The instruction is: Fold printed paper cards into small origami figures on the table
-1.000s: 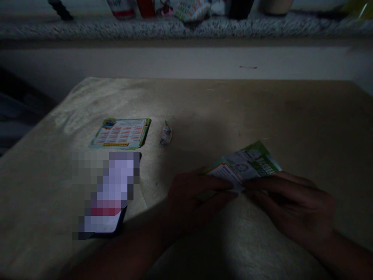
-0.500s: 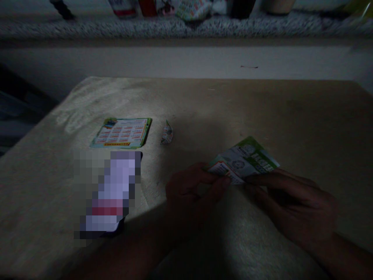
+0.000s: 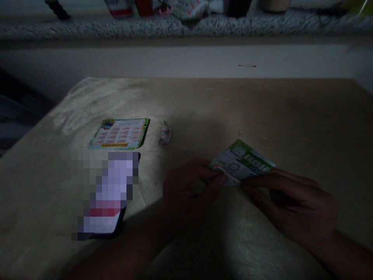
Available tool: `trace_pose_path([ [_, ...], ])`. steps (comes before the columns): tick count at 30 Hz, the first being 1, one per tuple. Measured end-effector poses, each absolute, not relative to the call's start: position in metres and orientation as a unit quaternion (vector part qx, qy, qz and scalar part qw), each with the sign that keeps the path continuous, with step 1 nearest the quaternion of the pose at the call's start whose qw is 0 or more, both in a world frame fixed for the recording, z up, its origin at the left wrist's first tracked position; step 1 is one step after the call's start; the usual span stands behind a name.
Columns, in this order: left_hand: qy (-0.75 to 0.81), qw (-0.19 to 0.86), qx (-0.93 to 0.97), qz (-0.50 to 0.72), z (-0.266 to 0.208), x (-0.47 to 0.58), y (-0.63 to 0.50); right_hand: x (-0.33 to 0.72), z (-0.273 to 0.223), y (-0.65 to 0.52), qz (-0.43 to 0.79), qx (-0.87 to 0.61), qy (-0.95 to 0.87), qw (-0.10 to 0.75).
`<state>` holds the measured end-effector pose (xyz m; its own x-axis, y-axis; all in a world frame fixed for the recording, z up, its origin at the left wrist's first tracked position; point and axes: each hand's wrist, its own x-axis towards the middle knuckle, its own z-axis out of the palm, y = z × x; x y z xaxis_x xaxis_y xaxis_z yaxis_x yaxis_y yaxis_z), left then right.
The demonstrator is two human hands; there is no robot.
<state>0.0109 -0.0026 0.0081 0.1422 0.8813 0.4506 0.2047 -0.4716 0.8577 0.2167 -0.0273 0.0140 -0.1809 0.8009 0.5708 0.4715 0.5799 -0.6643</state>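
Observation:
Between my two hands is a green and white printed paper leaflet (image 3: 241, 157), partly folded along its near edge. My left hand (image 3: 192, 186) pinches its near left corner between thumb and fingers. At the near right edge my right hand (image 3: 291, 202) grips it with thumb and forefinger. Farther left on the table lies a flat stack of similar printed leaflets (image 3: 121, 133). A small folded paper piece (image 3: 165, 133) with print stands or lies just right of that stack; which of the two I cannot tell.
A phone (image 3: 110, 194) with a blurred, lit screen lies left of my left forearm. All this rests on a pale table (image 3: 186, 101). Behind it, a speckled stone ledge (image 3: 163, 29) carries several containers and a printed packet (image 3: 190, 8).
The leaflet's raised left flap now lies lower and flatter, and the leaflet has shifted slightly left. Both hands keep their grip. The whole view has moved a little.

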Motion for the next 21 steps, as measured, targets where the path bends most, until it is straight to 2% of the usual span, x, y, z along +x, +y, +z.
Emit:
trace_pose_path([
  [5, 0.403, 0.323, 0.663, 0.541, 0.007, 0.015, -0.007, 0.215, 0.009, -0.032, 0.179, -0.434, -0.725, 0.504],
  [8, 0.398, 0.303, 0.664, 0.556, 0.007, 0.015, -0.006, 0.211, 0.004, -0.035, 0.26, -0.458, -0.619, 0.583],
  [9, 0.398, 0.294, 0.665, 0.56, 0.007, 0.015, -0.006, 0.209, 0.004, -0.036, 0.312, -0.489, -0.568, 0.584],
  [13, 0.394, 0.283, 0.666, 0.567, 0.005, 0.015, -0.005, 0.204, 0.008, -0.032, 0.467, -0.494, -0.518, 0.518],
  [21, 0.385, 0.274, 0.682, 0.559, 0.003, 0.017, -0.008, 0.206, 0.006, -0.023, 0.553, -0.453, -0.506, 0.483],
])
